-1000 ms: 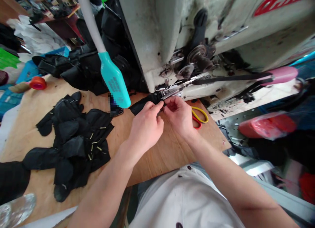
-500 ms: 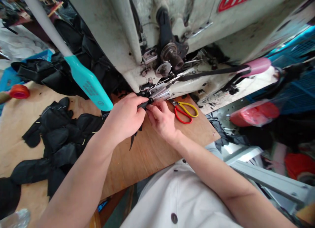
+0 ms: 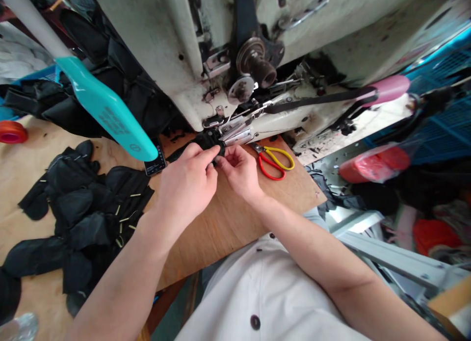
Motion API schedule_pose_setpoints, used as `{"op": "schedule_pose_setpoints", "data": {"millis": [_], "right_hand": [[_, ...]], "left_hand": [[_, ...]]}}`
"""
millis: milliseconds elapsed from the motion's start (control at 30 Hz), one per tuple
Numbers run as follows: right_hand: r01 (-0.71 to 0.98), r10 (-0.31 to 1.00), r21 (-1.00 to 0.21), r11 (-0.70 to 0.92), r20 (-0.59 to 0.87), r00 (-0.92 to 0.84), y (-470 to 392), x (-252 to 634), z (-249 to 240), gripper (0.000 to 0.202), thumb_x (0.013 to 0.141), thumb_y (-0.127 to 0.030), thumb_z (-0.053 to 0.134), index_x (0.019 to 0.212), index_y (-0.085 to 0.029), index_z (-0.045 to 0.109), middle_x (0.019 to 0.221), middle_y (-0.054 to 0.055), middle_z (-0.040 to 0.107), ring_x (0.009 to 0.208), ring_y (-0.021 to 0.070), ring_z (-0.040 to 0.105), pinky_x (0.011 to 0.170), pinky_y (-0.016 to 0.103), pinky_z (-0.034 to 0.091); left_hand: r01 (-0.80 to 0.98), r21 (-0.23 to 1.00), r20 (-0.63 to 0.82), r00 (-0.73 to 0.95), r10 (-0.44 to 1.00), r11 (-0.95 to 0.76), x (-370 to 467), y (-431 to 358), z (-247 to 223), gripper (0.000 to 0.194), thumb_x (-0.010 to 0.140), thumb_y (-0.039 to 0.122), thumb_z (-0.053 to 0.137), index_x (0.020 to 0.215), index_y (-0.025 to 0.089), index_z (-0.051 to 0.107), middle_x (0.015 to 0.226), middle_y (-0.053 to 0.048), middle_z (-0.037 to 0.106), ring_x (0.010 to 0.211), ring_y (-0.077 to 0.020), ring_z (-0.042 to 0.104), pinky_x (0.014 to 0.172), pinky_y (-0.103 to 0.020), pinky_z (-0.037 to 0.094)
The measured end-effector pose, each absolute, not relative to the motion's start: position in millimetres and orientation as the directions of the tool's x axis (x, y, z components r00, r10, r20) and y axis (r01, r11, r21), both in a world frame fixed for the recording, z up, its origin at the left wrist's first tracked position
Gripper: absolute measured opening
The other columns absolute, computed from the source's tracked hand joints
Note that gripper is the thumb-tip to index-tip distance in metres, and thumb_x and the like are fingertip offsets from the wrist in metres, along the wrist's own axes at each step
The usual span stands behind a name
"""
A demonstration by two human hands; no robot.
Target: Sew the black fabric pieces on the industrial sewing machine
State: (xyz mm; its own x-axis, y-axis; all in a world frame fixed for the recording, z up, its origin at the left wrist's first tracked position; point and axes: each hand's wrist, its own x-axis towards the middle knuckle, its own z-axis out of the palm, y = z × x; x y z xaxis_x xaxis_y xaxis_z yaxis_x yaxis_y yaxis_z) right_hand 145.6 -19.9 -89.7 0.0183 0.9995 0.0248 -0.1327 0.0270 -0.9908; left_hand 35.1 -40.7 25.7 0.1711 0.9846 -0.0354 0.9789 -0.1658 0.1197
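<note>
Both my hands meet at the working end of a sewing machine [image 3: 257, 125]. My left hand [image 3: 193, 176] is closed, its fingers pinching a piece of black fabric [image 3: 215, 141] close to the machine's metal binder guide [image 3: 235, 135]. From the other side my right hand [image 3: 241, 171] pinches the edge of the same piece between thumb and fingers. A black strip [image 3: 316, 104] runs along the machine arm to the guide. Just right of my right hand lie scissors [image 3: 274, 162] with one red and one yellow handle.
A teal lamp head [image 3: 106, 110] reaches in over the wooden table [image 3: 206, 248]. Below it lies a phone [image 3: 156, 162]. Black padded pieces [image 3: 84, 203] are heaped on the left, near a red tape roll [image 3: 13, 132]. A red bundle in plastic [image 3: 373, 163] lies at right.
My view has shifted slightly, so the lamp sits further left and the phone shows more. More of the black fabric appears at the guide. Both hands stay pinched on it.
</note>
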Motion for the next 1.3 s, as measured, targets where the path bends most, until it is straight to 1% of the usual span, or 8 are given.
{"op": "schedule_pose_setpoints", "data": {"millis": [267,433,533,633,733,1000,1133,1300], "right_hand": [[-0.126,1.000,-0.992,0.008,0.007,0.010,-18,158,-74,0.011,0.078,-0.026,0.068,0.079,-0.019,0.060,0.072,-0.001,0.063,0.063,0.0127,0.056,0.062,0.025,0.048],[-0.050,1.000,-0.999,-0.018,-0.017,-0.020,-4,167,-62,0.009,0.076,-0.025,0.071,0.078,-0.017,0.067,0.071,0.001,0.069,0.062,0.0141,0.061,0.059,0.024,0.049],[-0.067,1.000,-0.997,-0.024,-0.025,0.010,-5,164,-61,0.013,0.076,-0.029,0.072,0.078,-0.017,0.067,0.071,0.002,0.070,0.061,0.0144,0.061,0.057,0.024,0.049],[-0.017,0.995,-0.999,0.031,0.030,0.097,-13,154,-69,0.013,0.080,-0.032,0.068,0.082,-0.019,0.065,0.076,0.001,0.069,0.065,0.0148,0.062,0.062,0.026,0.051],[0.092,0.983,-0.990,0.107,0.119,0.140,-21,145,-83,0.012,0.083,-0.032,0.066,0.085,-0.022,0.061,0.079,0.000,0.067,0.070,0.0157,0.061,0.067,0.027,0.051],[0.117,0.991,-0.986,0.123,0.127,0.032,-18,161,-75,0.008,0.084,-0.025,0.060,0.084,-0.019,0.065,0.075,0.000,0.065,0.066,0.0145,0.058,0.064,0.026,0.048],[0.154,0.996,-0.986,0.057,0.046,-0.072,-4,178,-56,0.009,0.078,-0.023,0.063,0.079,-0.017,0.070,0.068,0.000,0.066,0.063,0.0143,0.058,0.058,0.024,0.044],[0.081,0.995,-0.995,-0.059,-0.065,-0.080,4,178,-48,0.014,0.076,-0.029,0.068,0.072,-0.016,0.068,0.063,0.000,0.064,0.056,0.0128,0.053,0.052,0.023,0.040]], "left_hand": [[0.979,0.033,-0.020,0.203,0.979,-0.203,50,-42,15,0.047,0.094,0.019,0.048,0.139,0.023,0.059,0.110,-0.007,0.064,0.081,-0.0233,0.069,0.062,-0.033,0.052],[0.972,0.165,0.051,0.163,0.985,-0.169,53,-41,3,0.049,0.092,0.019,0.054,0.141,0.020,0.056,0.107,-0.007,0.062,0.086,-0.0232,0.067,0.065,-0.033,0.055],[0.937,0.299,0.156,0.141,0.978,-0.182,49,-46,-6,0.052,0.088,0.017,0.060,0.140,0.018,0.056,0.110,-0.007,0.062,0.097,-0.0228,0.066,0.077,-0.032,0.057],[0.890,0.391,0.282,0.128,0.951,-0.236,44,-52,-13,0.039,0.091,0.018,0.059,0.130,0.017,0.064,0.110,-0.007,0.064,0.102,-0.0212,0.064,0.089,-0.033,0.056],[0.866,0.420,0.370,0.110,0.922,-0.272,39,-55,-13,0.028,0.093,0.019,0.058,0.118,0.018,0.071,0.105,-0.006,0.065,0.100,-0.0194,0.064,0.091,-0.033,0.054],[0.893,0.292,0.257,0.272,0.927,-0.343,40,-45,-5,0.029,0.095,0.013,0.051,0.115,0.018,0.072,0.103,-0.007,0.066,0.098,-0.0204,0.062,0.088,-0.034,0.054],[0.935,0.169,0.328,0.244,0.912,-0.311,49,-46,-13,0.031,0.096,0.015,0.050,0.122,0.017,0.068,0.105,-0.010,0.066,0.097,-0.0251,0.059,0.086,-0.041,0.052],[0.935,0.186,0.401,0.209,0.892,-0.303,48,-56,-26,0.049,0.091,0.011,0.055,0.140,0.011,0.054,0.129,-0.017,0.060,0.122,-0.0316,0.052,0.104,-0.050,0.044]]}}
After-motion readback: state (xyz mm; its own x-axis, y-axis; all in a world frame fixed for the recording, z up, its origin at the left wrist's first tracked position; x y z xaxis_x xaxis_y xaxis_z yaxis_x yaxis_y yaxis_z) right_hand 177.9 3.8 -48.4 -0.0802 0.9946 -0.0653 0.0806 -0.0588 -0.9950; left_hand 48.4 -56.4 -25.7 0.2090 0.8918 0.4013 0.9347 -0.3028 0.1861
